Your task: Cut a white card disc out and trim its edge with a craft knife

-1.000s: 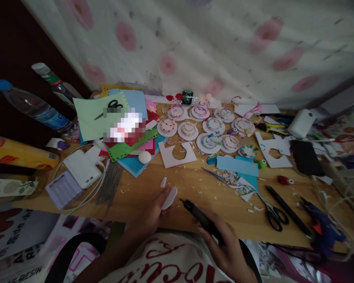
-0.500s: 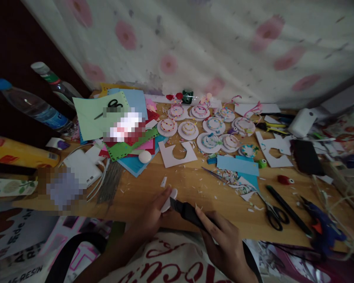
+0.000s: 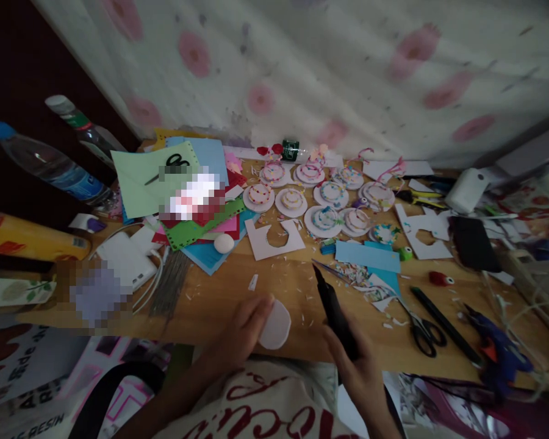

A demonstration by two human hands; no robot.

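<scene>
At the table's front edge my left hand (image 3: 246, 329) grips a white, roughly round foam disc (image 3: 276, 326) by its left side, its broad face turned up. My right hand (image 3: 359, 366) is wrapped round the black handle of a utility knife (image 3: 336, 314), whose dark blade points up and away. Knife and disc are apart. Just beyond the disc a small white scrap (image 3: 253, 281) lies on the wooden table (image 3: 219, 305), among tiny white shavings. Further back is a white board with a round cut-out (image 3: 256, 239).
Several white disc hats with beads (image 3: 291, 201) stand at the back. Scissors (image 3: 425, 335), a dark green pen-like stick (image 3: 448, 326) and a blue glue gun (image 3: 496, 353) lie to the right. Coloured sheets (image 3: 210, 259) and a bundle of thin wires (image 3: 168, 280) are on the left.
The knife has come away from the disc's edge, moving right, and its blade now points upward. My left hand has turned the disc from edge-on to face-up.
</scene>
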